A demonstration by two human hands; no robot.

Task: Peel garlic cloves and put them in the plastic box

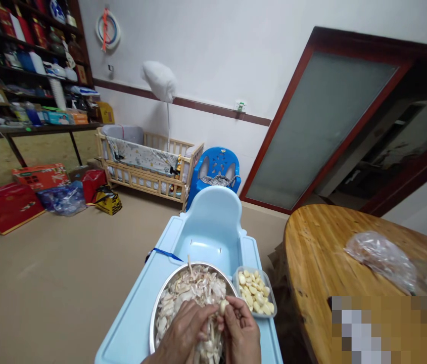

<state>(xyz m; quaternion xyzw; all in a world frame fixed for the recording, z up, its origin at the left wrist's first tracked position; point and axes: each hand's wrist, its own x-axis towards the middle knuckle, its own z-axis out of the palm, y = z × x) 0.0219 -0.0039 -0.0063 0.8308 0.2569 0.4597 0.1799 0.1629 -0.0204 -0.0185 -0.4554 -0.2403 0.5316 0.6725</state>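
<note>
A pale garlic clove [224, 306] is pinched between the thumb and index finger of my right hand [242, 331]. My left hand [186, 326] comes in from the other side, fingers bent together and the index fingertip against the clove; its thumb is partly hidden. Both hands are over a round metal bowl [154, 319] heaped with papery garlic skins [194, 283] and some unpeeled cloves. Right of the bowl, a clear plastic container [273, 293] holds several peeled cloves [253, 289].
Bowl and container rest on a light blue high chair tray [130, 313]. A wooden table [312, 253] with a plastic bag [380, 258] stands at right. Beyond are a blue chair [221, 162], a wooden crib [141, 182], and bags [4, 205] on the floor.
</note>
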